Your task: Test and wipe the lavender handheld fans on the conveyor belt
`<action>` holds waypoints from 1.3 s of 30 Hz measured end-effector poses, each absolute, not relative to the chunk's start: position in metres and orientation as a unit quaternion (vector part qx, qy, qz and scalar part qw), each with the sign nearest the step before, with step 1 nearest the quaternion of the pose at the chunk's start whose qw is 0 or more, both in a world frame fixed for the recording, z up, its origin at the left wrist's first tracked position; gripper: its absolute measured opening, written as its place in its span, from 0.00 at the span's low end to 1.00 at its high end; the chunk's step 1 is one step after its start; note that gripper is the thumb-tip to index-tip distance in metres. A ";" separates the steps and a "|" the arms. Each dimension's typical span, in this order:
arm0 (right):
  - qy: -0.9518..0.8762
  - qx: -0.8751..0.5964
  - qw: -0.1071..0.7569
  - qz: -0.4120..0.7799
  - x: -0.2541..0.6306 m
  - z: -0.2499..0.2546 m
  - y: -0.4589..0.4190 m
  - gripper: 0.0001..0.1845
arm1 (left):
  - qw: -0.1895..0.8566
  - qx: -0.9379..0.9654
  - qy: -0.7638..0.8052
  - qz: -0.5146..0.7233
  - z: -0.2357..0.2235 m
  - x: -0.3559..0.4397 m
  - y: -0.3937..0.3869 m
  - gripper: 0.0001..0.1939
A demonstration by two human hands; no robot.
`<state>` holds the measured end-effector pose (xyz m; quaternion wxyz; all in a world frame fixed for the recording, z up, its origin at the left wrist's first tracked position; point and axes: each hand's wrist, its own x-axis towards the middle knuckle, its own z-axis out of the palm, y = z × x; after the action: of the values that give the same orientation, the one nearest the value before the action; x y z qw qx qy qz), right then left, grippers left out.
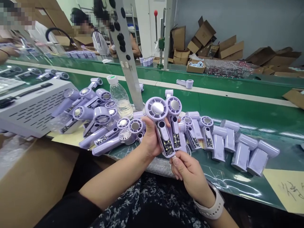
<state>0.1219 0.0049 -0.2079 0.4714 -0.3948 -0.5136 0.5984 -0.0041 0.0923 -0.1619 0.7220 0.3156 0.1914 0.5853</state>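
While the left hand (152, 139) curls round a purple fan's (164, 136) handle above the tabletop (222, 173), the right hand (186, 167) pinches closely at its lower end, on something too small to tell. Whether the left fingers also grip the second fan (175, 126) behind is unclear. Both look light, stiff and smooth; bare circuitry seems fragile, so hold the casing sides. Around lie more fans (218, 147) on glossy green; beyond, cardboard boxes (205, 33) pile up by a grey wall (261, 27).

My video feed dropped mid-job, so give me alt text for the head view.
A person's left hand holds up a lilac handheld fan, circuit board exposed, while the right hand touches its lower end. More lilac fans lie on both sides along a green workbench.
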 end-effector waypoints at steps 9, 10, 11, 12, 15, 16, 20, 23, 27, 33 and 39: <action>-0.417 -0.409 0.558 0.590 0.100 -0.212 0.002 0.22 | 0.671 0.341 0.222 0.620 -0.167 0.003 0.094 0.39; -0.429 -0.413 0.557 0.579 0.100 -0.211 0.002 0.22 | 0.667 0.345 0.222 0.622 -0.167 0.003 0.094 0.39; -0.458 -0.415 0.548 0.564 0.102 -0.210 0.003 0.21 | 0.667 0.344 0.221 0.623 -0.167 0.002 0.093 0.39; -0.497 -0.417 0.531 0.545 0.104 -0.209 0.003 0.20 | 0.670 0.339 0.220 0.622 -0.166 0.001 0.093 0.39; -0.609 -0.400 0.502 0.467 0.111 -0.206 0.005 0.16 | 0.703 0.286 0.198 0.620 -0.163 -0.003 0.093 0.39; -0.623 -0.394 0.508 0.446 0.111 -0.206 0.005 0.15 | 0.713 0.265 0.189 0.621 -0.161 -0.005 0.093 0.39; -0.581 -0.434 0.518 0.453 0.104 -0.207 0.005 0.17 | 0.726 0.260 0.179 0.610 -0.159 -0.013 0.091 0.39; -0.524 -0.455 0.517 0.501 0.099 -0.208 0.006 0.22 | 0.729 0.282 0.162 0.602 -0.159 -0.020 0.089 0.38; -0.478 -0.421 0.520 0.569 0.101 -0.208 0.008 0.25 | 0.707 0.321 0.150 0.612 -0.163 -0.026 0.087 0.36; -0.413 -0.413 0.564 0.584 0.090 -0.213 0.007 0.25 | 0.681 0.333 0.163 0.632 -0.172 -0.021 0.085 0.37; -0.465 -0.412 0.545 0.563 0.093 -0.220 0.010 0.22 | 0.682 0.384 0.144 0.605 -0.178 -0.021 0.087 0.40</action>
<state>0.0932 0.0097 -0.2195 0.5449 -0.4116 -0.4651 0.5633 -0.0212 0.0866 -0.1783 0.6825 0.3840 0.1443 0.6049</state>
